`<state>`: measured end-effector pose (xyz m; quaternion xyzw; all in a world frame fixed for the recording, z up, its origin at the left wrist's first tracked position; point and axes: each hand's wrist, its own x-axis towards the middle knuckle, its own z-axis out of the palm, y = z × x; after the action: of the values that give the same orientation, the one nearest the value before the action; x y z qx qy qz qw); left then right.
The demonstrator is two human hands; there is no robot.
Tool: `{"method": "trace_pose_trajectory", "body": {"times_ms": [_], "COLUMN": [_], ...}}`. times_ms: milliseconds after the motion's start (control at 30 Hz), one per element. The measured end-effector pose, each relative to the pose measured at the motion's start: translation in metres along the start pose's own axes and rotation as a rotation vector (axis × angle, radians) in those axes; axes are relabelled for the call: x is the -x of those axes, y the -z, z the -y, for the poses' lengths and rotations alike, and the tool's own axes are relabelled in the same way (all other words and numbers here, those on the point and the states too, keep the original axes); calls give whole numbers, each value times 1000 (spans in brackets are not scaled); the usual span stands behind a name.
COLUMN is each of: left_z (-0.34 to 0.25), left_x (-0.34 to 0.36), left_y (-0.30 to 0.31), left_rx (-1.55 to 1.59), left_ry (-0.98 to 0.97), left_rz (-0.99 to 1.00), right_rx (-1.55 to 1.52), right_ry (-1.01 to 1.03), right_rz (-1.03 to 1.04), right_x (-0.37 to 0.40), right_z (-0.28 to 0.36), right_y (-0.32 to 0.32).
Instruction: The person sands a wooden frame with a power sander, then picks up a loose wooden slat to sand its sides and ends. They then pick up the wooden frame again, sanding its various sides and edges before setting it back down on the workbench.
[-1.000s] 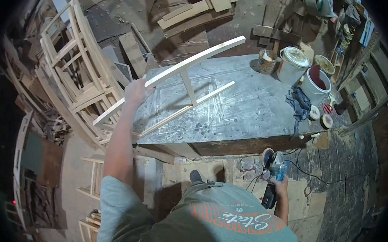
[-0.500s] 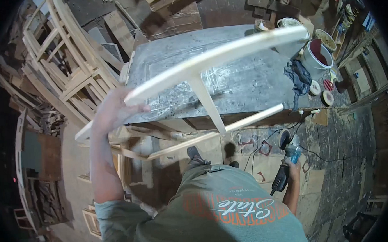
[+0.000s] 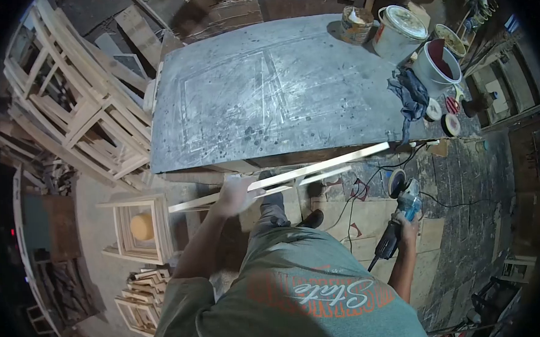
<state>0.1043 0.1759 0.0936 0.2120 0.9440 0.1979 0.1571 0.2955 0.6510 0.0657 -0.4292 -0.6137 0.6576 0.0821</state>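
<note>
My left hand [image 3: 237,196] grips a pale wooden frame [image 3: 325,167], seen nearly edge-on in front of the workbench's near edge. The frame's bars reach to the left and right of the hand, and its far end lies just below the bench edge. On the right, my right hand [image 3: 406,222] is wrapped round the body of a blue and black angle grinder [image 3: 410,201]. The grinder's round disc [image 3: 397,183] points up and away from me, and its cord trails over the floor.
Beyond the frame is a grey workbench [image 3: 218,110], with buckets [image 3: 400,33], a dark cloth [image 3: 409,94] and sanding discs [image 3: 450,125] at its right. Wooden frames [image 3: 83,105] are stacked at left; smaller frames [image 3: 161,229] stand on the floor. Cables [image 3: 368,184] cross the floor.
The wooden frame has dropped from above the bench to its near side and turned edge-on. My left hand has moved right and down with it. The grinder stays at the right, shifted slightly.
</note>
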Motion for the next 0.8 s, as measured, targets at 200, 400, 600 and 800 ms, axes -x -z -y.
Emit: {"method": "trace_pose_trajectory", "body": {"times_ms": [200, 400, 600, 800], "left_z": [52, 79, 82, 87], "left_x": [-33, -55, -63, -62], "left_y": [-40, -58, -67, -75], "left_rx": [-20, -59, -72, -79], "left_ry": [89, 95, 155, 125], "left_rz": [31, 5, 101, 53], "right_rx": [58, 225, 748, 1208], "right_ry": [-12, 101, 408, 500], "right_rz": [19, 136, 300, 587], "right_x": [12, 15, -2, 20], "right_z": [16, 57, 64, 82], "right_y": [-38, -101, -165, -246]}}
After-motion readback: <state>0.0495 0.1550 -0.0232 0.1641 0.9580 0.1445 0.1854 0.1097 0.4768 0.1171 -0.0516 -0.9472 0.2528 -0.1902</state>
